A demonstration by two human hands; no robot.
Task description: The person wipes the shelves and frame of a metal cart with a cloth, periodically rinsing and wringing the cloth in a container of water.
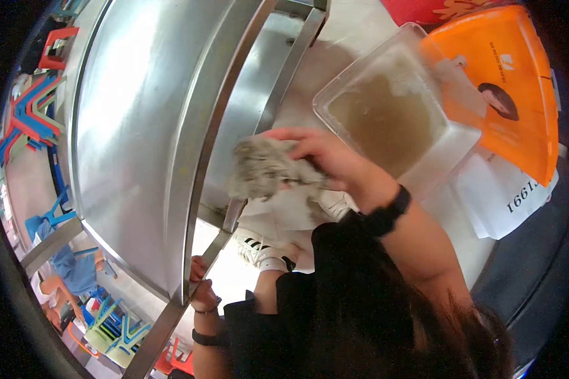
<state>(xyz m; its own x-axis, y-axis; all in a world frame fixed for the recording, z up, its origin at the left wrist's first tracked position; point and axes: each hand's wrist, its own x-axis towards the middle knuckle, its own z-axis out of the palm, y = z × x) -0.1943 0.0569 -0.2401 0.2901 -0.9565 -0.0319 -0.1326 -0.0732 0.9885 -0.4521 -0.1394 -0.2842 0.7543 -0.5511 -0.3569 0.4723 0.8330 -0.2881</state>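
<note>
A crumpled grey cloth (262, 169) is bunched in my right hand (325, 155), which is blurred a little by motion. The cloth hangs beside the lower shelf (250, 95) of a stainless steel table (136, 126). My left hand (202, 284) has its fingers wrapped round the metal frame (216, 248) near the table's corner. To the right of my right hand stands a clear plastic tub (411, 155) with murky brown water (385, 120) in it.
An orange bag (499, 82) and a white printed bag (506, 196) lie beyond the tub. My shoes (256, 249) are on the floor below. At the left are stacked coloured stools (31, 120) and a seated person (60, 287). A red object (436, 9) is at the top.
</note>
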